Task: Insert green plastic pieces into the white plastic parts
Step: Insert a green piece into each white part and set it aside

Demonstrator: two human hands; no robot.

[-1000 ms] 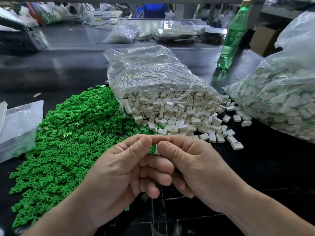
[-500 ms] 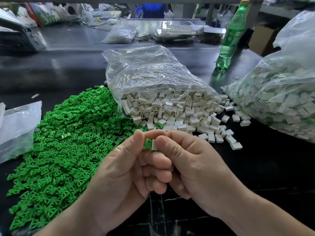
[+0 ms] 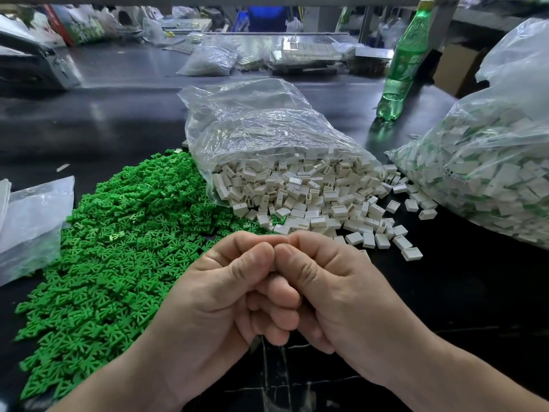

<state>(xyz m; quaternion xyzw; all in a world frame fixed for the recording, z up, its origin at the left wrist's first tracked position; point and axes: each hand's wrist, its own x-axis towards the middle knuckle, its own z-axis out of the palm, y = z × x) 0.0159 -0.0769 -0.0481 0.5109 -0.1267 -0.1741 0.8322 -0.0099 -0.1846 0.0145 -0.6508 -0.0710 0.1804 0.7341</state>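
Left hand [image 3: 219, 295]: fingers curled into the palm, thumb [image 3: 261, 254] laid over the forefinger, tip butted against the opposite thumb tip.
Right hand [image 3: 332, 289]: mirrored pose, curled fingers touching those of the left hand; both forearms entering from the bottom edge, wrists angled inward.
Hand state: both closed tight and pressed together. Gap between the thumbs hidden, so clamped on a piece or on nothing cannot be told.
Reason for pose: judged a squeeze to seat one piece in one part, thumbs opposed for force along one line.
Small green plastic pieces [image 3: 124, 248]: loose heap on the black counter [image 3: 460, 292], left of the hands, within easy reach.
Small white rectangular plastic parts [image 3: 312, 200]: spilling from a clear plastic bag [image 3: 261, 126] on its side, just beyond the hands, mouth turned toward them for picking.
Large clear bag [image 3: 490, 162]: at right, white parts showing green; judged finished stock.
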